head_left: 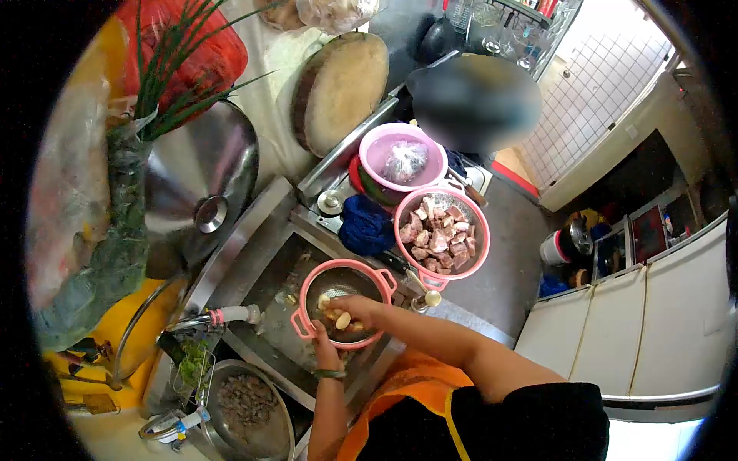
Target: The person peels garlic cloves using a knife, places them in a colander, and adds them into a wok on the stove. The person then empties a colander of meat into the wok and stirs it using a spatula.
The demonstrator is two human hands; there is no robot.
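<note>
Over the metal sink is a pink-rimmed strainer basket with a few pale, brownish pieces inside. My left hand grips the basket's rim beside its left handle. Inside the basket, my right hand is closed around some of the pale pieces. A second pink-rimmed basket, holding chunks of raw meat, stands to the upper right of the sink. A steel faucet with a pale nozzle reaches over the sink's left side.
A pink basin holds a plastic bag, next to a dark blue cloth. Behind are a round chopping board and a large metal lid. A metal bowl of dark pieces sits lower left. White cabinets stand right.
</note>
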